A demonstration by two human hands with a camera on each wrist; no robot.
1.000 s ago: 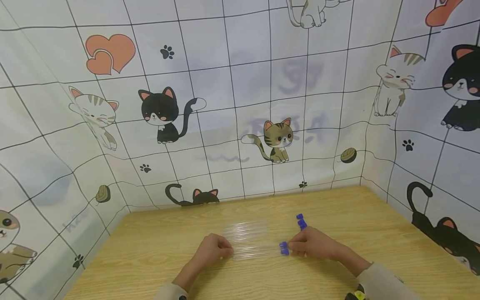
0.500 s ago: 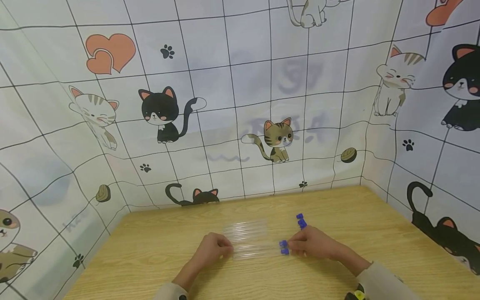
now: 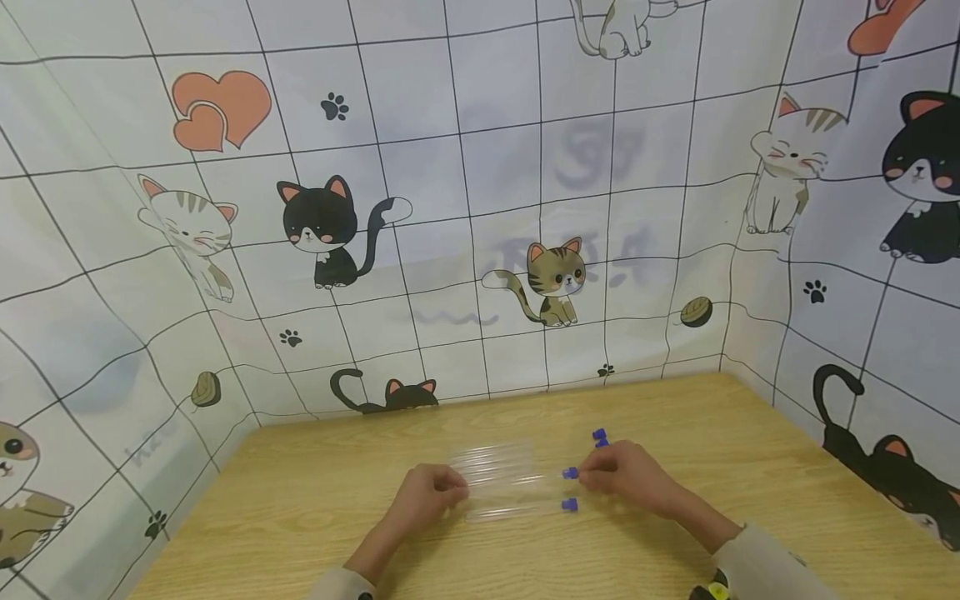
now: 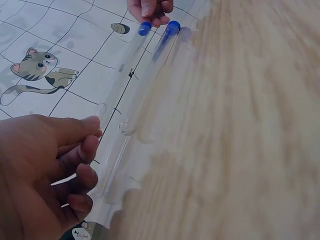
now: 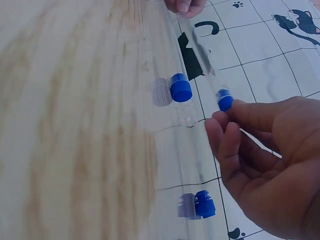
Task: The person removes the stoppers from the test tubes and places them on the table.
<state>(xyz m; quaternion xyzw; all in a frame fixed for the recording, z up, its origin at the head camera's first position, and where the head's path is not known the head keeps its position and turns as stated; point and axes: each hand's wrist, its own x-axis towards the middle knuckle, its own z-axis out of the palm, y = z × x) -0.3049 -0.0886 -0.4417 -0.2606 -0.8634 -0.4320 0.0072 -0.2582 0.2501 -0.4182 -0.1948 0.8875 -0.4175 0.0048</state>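
Note:
Between my two hands a clear test tube (image 4: 122,75) is held just above the table. My left hand (image 3: 429,497) pinches its far-left end between thumb and index finger. At the other end, the fingertips of my right hand (image 3: 630,475) pinch the blue cap (image 5: 225,102). Nearer to me on the table lies a second test tube (image 3: 510,512), with its own blue cap (image 3: 570,505) on its right end. Behind the held one, several uncapped clear test tubes (image 3: 491,458) lie side by side. Loose blue caps (image 3: 600,434) sit beyond my right hand, partly hidden by it.
The wooden table (image 3: 315,533) meets a white cloth (image 3: 420,167) printed with cats and grid lines at the back and both sides. A black and yellow item (image 3: 716,590) shows by the right sleeve (image 3: 772,567) at the bottom edge.
The held tube and its blue cap have moved up and away from the other capped tube, which stays in place. My right hand has shifted slightly forward with it; the left has barely moved.

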